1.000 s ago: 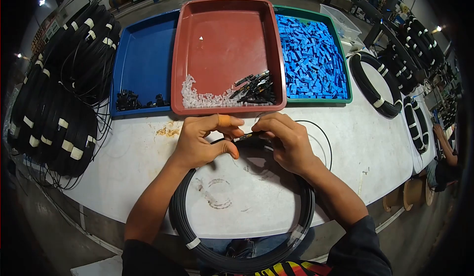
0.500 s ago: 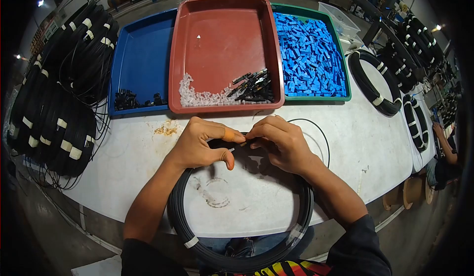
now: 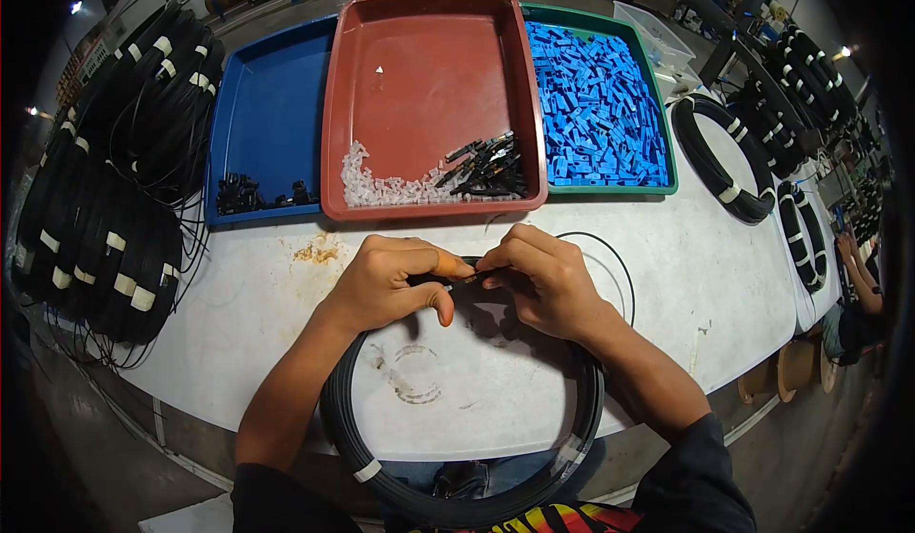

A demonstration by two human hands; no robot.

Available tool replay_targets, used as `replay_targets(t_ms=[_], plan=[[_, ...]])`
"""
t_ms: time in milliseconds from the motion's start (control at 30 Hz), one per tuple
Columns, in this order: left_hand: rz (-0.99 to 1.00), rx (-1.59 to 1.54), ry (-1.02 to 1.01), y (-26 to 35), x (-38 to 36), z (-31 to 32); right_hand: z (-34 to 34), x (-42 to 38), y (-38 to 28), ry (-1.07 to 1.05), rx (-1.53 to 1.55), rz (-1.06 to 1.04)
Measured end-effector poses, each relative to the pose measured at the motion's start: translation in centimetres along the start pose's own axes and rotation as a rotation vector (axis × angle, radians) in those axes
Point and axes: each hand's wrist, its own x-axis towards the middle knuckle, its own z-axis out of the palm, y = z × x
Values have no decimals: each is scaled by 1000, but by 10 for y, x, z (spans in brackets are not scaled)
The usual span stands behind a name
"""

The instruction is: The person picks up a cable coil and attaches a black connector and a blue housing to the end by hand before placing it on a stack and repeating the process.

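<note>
A coil of black cable (image 3: 340, 401), bound with white tape, rests on the table's near edge and hangs over my lap. At its far side my left hand (image 3: 393, 277), with orange tape round one finger, is closed on the cable. My right hand (image 3: 545, 274) pinches the cable's end close against the left fingertips. A small dark piece shows between the two hands; the fingers hide most of it. A loose loop of cable (image 3: 629, 271) curves out to the right of my right hand.
Beyond my hands stand a blue tray (image 3: 272, 118) with black parts, a red tray (image 3: 429, 66) with clear caps and black connectors, and a green tray (image 3: 602, 190) of blue clips. Cable coils (image 3: 95, 256) pile up at left; more (image 3: 721, 156) lie right. A person (image 3: 863, 290) is at far right.
My hands stay almost in place, the fingertips shifting slightly around the cable. The dark piece between them shows a little more. The view has shifted slightly.
</note>
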Motion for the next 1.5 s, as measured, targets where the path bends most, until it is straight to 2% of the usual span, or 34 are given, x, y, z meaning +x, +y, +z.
replay_targets(t_ms=[167,1500], plan=[[-69,1,-4,0,1,0,2,2,-3,37,3,32],[-106,-7,-18,2,5,1,1,4,-1,29,63,78]])
